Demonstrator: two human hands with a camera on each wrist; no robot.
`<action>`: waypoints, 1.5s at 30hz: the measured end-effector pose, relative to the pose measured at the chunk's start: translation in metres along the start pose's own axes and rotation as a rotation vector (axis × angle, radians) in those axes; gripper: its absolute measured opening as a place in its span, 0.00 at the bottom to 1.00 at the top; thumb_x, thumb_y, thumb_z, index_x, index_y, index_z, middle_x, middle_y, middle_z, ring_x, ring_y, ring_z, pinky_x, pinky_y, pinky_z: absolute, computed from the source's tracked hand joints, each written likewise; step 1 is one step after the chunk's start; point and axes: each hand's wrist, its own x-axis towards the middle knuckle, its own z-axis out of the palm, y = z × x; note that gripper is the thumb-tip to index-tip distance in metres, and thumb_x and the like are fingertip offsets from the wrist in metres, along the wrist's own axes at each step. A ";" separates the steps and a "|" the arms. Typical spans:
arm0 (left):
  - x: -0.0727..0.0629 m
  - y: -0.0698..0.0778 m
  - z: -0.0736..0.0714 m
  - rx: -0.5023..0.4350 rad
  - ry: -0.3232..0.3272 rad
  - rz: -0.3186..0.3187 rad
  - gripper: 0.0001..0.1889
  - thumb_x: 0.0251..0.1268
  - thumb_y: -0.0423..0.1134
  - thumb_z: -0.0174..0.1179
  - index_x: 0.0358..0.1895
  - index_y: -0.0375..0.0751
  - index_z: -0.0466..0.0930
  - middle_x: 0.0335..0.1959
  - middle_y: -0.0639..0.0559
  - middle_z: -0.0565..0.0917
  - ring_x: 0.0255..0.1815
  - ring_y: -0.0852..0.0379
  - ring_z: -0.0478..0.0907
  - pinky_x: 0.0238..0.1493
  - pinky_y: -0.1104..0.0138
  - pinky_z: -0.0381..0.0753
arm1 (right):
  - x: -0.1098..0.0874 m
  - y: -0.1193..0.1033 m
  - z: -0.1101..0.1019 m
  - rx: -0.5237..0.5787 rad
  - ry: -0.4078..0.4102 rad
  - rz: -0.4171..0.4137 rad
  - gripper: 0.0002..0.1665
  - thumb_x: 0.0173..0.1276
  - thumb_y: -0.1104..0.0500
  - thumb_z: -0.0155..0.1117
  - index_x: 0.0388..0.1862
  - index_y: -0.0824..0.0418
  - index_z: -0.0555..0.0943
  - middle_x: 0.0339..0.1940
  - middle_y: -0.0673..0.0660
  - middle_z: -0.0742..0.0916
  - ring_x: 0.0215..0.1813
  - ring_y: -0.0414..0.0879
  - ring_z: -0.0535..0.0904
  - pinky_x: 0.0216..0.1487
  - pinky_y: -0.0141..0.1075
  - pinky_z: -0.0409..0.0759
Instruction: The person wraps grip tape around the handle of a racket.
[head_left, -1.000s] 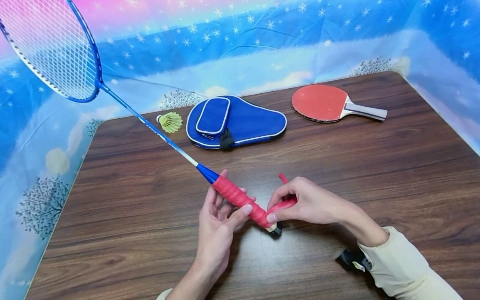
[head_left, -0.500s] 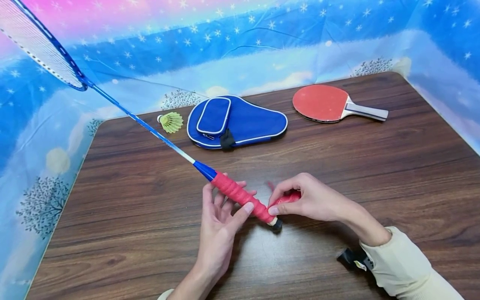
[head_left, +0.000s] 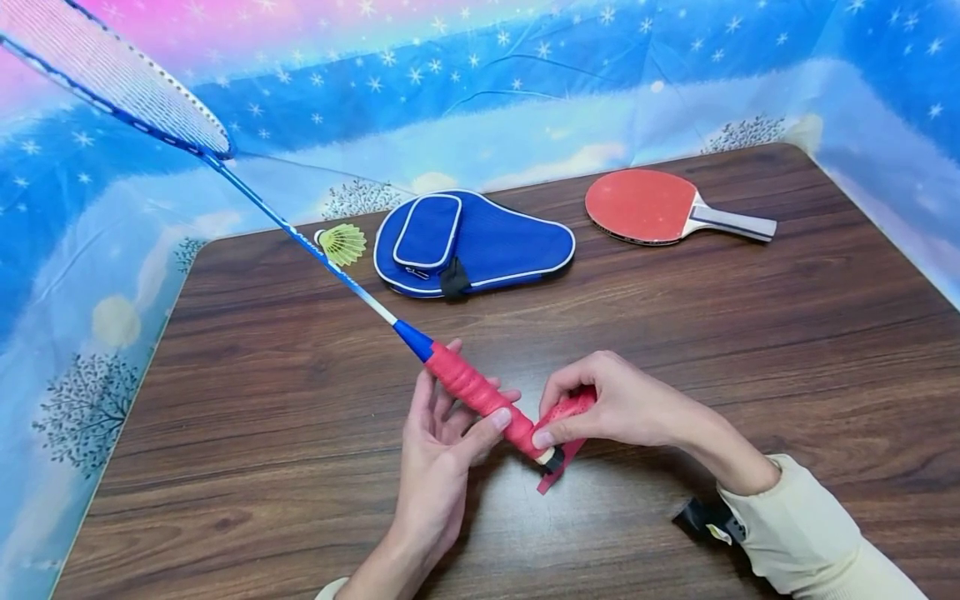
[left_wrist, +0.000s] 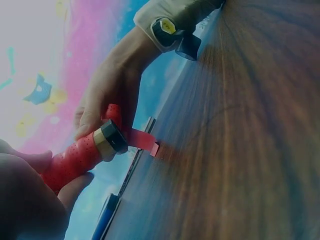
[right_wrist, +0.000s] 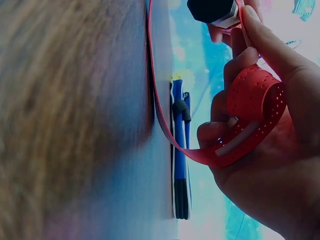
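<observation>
A blue badminton racket slants up to the left, its head cut off by the frame's top-left corner. Red perforated grip tape is wound along most of its handle. A pale strip and the black butt cap show at the handle's end. My left hand holds the wrapped handle, thumb on top and fingers beneath. Close to the butt, my right hand pinches the tape against the handle. A loose roll of the tape sits in the right palm, and its free tail hangs past the butt cap.
On the brown wooden table, a yellow shuttlecock and a blue paddle case lie toward the back. A red table tennis paddle lies at the back right. A patterned cloth hangs behind the table.
The racket has turned about its shaft, so its head shows a different face angle. The loose tape tail has swung from behind the right hand to below the butt. Both hands keep their hold.
</observation>
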 end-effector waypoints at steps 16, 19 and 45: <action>0.000 0.000 0.005 0.146 -0.015 0.049 0.46 0.56 0.21 0.67 0.71 0.57 0.52 0.62 0.40 0.74 0.56 0.40 0.78 0.51 0.52 0.81 | 0.000 0.001 0.002 -0.011 0.021 0.001 0.11 0.56 0.44 0.77 0.31 0.42 0.83 0.20 0.46 0.81 0.24 0.43 0.72 0.22 0.33 0.68; -0.001 0.000 0.004 0.148 -0.008 0.044 0.46 0.57 0.20 0.66 0.72 0.58 0.53 0.62 0.36 0.71 0.57 0.40 0.78 0.51 0.53 0.81 | 0.000 0.001 0.002 -0.017 0.022 0.006 0.11 0.56 0.44 0.77 0.31 0.42 0.83 0.20 0.46 0.80 0.25 0.43 0.72 0.23 0.33 0.68; -0.002 0.001 0.007 0.118 0.012 0.041 0.38 0.60 0.22 0.64 0.65 0.50 0.50 0.59 0.37 0.74 0.54 0.37 0.79 0.50 0.53 0.82 | 0.001 -0.003 0.006 -0.096 0.031 0.050 0.14 0.52 0.37 0.76 0.26 0.40 0.81 0.23 0.45 0.80 0.30 0.42 0.73 0.26 0.35 0.70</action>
